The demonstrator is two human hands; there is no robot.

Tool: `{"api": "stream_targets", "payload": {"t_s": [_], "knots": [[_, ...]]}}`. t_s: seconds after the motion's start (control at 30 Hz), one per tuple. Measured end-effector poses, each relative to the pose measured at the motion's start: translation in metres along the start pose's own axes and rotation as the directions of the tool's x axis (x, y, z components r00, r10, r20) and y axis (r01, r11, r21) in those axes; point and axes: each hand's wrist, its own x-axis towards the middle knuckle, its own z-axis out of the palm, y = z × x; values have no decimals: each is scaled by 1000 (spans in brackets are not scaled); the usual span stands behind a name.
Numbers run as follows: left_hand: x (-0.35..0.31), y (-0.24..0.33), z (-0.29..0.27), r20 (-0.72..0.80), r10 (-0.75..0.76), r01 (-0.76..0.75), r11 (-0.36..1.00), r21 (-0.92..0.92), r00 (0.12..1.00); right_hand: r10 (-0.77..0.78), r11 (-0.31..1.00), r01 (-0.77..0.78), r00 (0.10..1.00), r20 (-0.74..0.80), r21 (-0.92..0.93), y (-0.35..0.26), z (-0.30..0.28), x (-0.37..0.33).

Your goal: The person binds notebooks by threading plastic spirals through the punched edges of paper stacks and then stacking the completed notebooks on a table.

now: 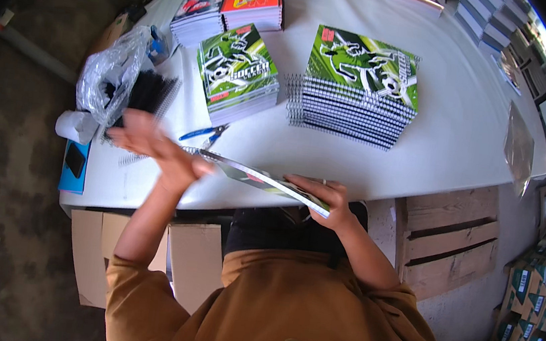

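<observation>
A thin notebook (255, 180) with a green cover is held tilted, nearly edge-on, above the table's front edge. My right hand (329, 200) grips its right end, fingers on top. At the notebook's left end, by a coil at its edge, my left hand (162, 151) is blurred by motion, with its fingers stretched out. Whether the left palm touches the coil is unclear. Just beyond the notebook lie blue-handled cutting pliers (204, 134). Black spiral coils (150, 96) lie in a bundle beyond my left hand.
Two green-covered stacks stand ahead: one of books (239, 65), one of spiral-bound notebooks (358, 99). Behind is an orange-covered stack (253, 0). A plastic bag (109, 74), white roll (76, 126) and dark phone (75, 159) are left. Cardboard (192, 262) and a wooden pallet (450, 241) sit below.
</observation>
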Motion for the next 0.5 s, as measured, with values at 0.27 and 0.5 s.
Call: {"api": "stream_targets", "payload": {"t_s": [0.27,0.5], "knots": [[-18,23,9,-94,-65,46,980,-191,993,-4,996,0,999,44,94,-2,-2,-4],[-33,65,-18,143,211,-110,851,-514,967,-124,991,124,992,-12,-48,-6,-5,-2]]}}
